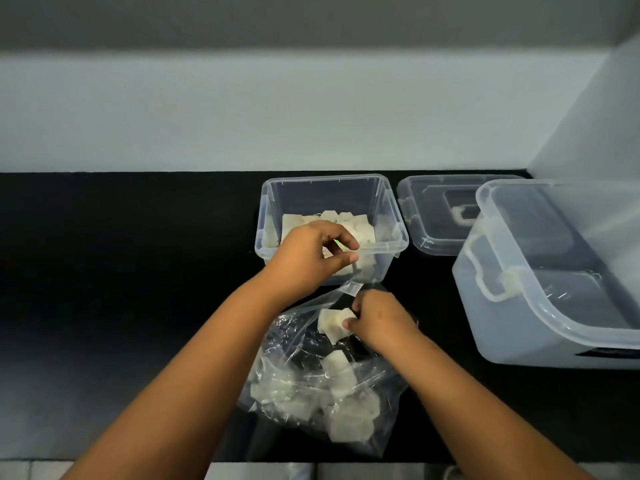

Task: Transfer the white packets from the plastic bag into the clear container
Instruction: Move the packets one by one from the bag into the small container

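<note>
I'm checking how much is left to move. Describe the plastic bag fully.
The plastic bag is clear, thin and crinkled, lying on the black counter just in front of the clear container. Its mouth faces the container and is open. Many white packets remain heaped in its lower part. The right hand is at the mouth, pinching a few packets. The left forearm crosses its upper left edge.

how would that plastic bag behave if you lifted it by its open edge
The plastic bag is thin and crinkled, so it would likely sag rather than hold shape. The white packets pooled at its bottom would probably slide and swing.
</note>
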Motion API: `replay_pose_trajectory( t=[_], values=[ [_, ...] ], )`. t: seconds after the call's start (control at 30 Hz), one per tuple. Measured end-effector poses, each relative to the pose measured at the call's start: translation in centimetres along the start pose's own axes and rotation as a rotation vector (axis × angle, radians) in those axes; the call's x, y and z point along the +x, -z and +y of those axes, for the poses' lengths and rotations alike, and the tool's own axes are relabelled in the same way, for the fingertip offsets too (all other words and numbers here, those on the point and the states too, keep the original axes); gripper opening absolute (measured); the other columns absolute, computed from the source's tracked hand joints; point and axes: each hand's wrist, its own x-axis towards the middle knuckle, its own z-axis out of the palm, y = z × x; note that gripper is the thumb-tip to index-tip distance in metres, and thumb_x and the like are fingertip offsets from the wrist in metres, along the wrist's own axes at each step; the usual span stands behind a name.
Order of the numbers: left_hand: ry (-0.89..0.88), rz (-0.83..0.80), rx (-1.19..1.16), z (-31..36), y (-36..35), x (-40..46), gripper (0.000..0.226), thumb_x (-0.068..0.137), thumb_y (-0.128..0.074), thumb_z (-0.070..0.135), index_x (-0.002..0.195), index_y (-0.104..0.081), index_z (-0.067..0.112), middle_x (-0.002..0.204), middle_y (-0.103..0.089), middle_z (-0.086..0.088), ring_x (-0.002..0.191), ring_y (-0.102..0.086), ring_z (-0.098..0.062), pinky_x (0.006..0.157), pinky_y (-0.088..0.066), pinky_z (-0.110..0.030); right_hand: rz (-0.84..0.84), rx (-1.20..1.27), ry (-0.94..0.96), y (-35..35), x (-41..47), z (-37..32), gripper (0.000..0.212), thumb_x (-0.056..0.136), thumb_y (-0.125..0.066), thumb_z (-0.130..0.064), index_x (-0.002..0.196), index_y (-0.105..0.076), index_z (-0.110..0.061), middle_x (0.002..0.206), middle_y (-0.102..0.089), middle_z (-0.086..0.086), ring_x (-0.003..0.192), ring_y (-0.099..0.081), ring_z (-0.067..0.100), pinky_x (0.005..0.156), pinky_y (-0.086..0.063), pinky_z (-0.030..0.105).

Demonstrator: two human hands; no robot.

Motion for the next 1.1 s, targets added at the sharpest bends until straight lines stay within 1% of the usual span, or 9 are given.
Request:
replay_pose_trajectory(
  t=[0.13, 0.23, 0.5, 0.6, 0.7, 0.77, 0.87, 1.0, 1.1],
  values=[
    [0.055, 0.003, -0.036, 0.4, 0.1, -2.3, 0.011, 0.082, -0.074, 0.021, 0.091, -0.072, 0.017, 0.077, -0.062, 0.018, 0.063, -0.058, 0.009, 0.06, -0.042, -0.006, 0.038, -0.016, 0.011, -0.6, -0.3, 0.1, 0.025, 0.087, -0.066, -0.031, 0.104, -0.065, -0.012, 0.109, -0.068, 0.009, 0.101, -0.064, 0.028, 0.083, -0.05, 0.033],
    [0.066, -0.045, -0.002, 0.3, -0.2, -3.7, 0.009, 0.082, -0.074, 0.025, 0.09, -0.072, 0.02, 0.077, -0.066, 0.015, 0.067, -0.059, 0.004, 0.063, -0.048, -0.011, 0.07, -0.044, 0.059, -0.1, -1.1, 0.2, 0.02, 0.089, -0.063, -0.027, 0.102, -0.065, -0.012, 0.108, -0.067, 0.01, 0.101, -0.064, 0.029, 0.081, -0.05, 0.031],
    [0.081, -0.005, 0.017, 0.4, -2.0, -4.9, 0.008, 0.088, -0.067, 0.022, 0.094, -0.071, 0.02, 0.084, -0.068, 0.011, 0.075, -0.062, 0.002, 0.066, -0.047, -0.008, 0.186, -0.011, 0.15, 3.3, -4.1, 1.9, 0.007, 0.09, -0.06, -0.023, 0.084, -0.055, -0.023, 0.08, -0.06, -0.003, 0.072, -0.059, 0.018, 0.067, -0.051, 0.03],
    [0.092, -0.122, 0.029, 0.5, -2.9, -4.8, 0.018, 0.088, -0.066, 0.021, 0.106, -0.069, 0.02, 0.094, -0.065, 0.015, 0.084, -0.059, 0.006, 0.073, -0.043, -0.001, 0.175, 0.008, 0.173, 4.0, -4.8, 2.4, 0.005, 0.09, -0.06, -0.021, 0.087, -0.06, -0.024, 0.079, -0.062, -0.003, 0.071, -0.06, 0.016, 0.068, -0.053, 0.032],
    [0.08, -0.291, 0.051, 0.5, -4.2, -4.7, 0.025, 0.086, -0.069, 0.023, 0.111, -0.068, 0.021, 0.105, -0.069, 0.01, 0.097, -0.063, -0.003, 0.086, -0.05, -0.017, 0.152, -0.011, 0.202, 4.5, -5.3, 2.8, 0.004, 0.09, -0.06, -0.021, 0.089, -0.063, -0.024, 0.082, -0.065, -0.001, 0.075, -0.062, 0.018, 0.07, -0.054, 0.034],
    [0.077, -0.322, 0.121, 0.3, -4.8, -4.7, 0.021, 0.085, -0.07, 0.025, 0.105, -0.069, 0.023, 0.098, -0.069, 0.011, 0.09, -0.063, -0.005, 0.078, -0.049, -0.019, 0.156, -0.004, 0.216, 4.6, -5.5, 3.0, 0.005, 0.089, -0.06, -0.021, 0.089, -0.064, -0.024, 0.082, -0.067, -0.001, 0.076, -0.063, 0.019, 0.072, -0.054, 0.036],
    [0.108, -0.282, 0.094, 0.3, -5.1, -4.7, 0.012, 0.084, -0.071, 0.022, 0.096, -0.07, 0.023, 0.088, -0.068, 0.012, 0.08, -0.061, -0.004, 0.068, -0.043, -0.012, 0.17, 0.024, 0.237, 4.8, -5.6, 3.2, 0.006, 0.089, -0.061, -0.024, 0.093, -0.066, -0.026, 0.086, -0.068, -0.002, 0.079, -0.064, 0.018, 0.074, -0.054, 0.035],
    [0.154, -0.233, -0.013, 0.7, -4.3, -4.3, 0.009, 0.081, -0.075, 0.02, 0.086, -0.069, 0.026, 0.083, -0.07, 0.008, 0.075, -0.063, -0.004, 0.071, -0.051, -0.018, 0.23, 0.091, 0.248, 5.5, -5.5, 3.1, 0.006, 0.087, -0.065, -0.025, 0.093, -0.067, -0.026, 0.085, -0.07, -0.006, 0.077, -0.065, 0.014, 0.073, -0.056, 0.034],
    [0.14, -0.199, -0.108, 1.0, -2.8, -3.8, 0.011, 0.077, -0.078, 0.018, 0.08, -0.069, 0.023, 0.075, -0.069, 0.008, 0.067, -0.061, -0.001, 0.065, -0.05, -0.015, 0.288, 0.189, 0.257, 6.8, -5.1, 2.5, 0.006, 0.084, -0.071, -0.025, 0.083, -0.065, -0.028, 0.075, -0.066, -0.01, 0.069, -0.063, 0.006, 0.067, -0.055, 0.03]
  ],
)
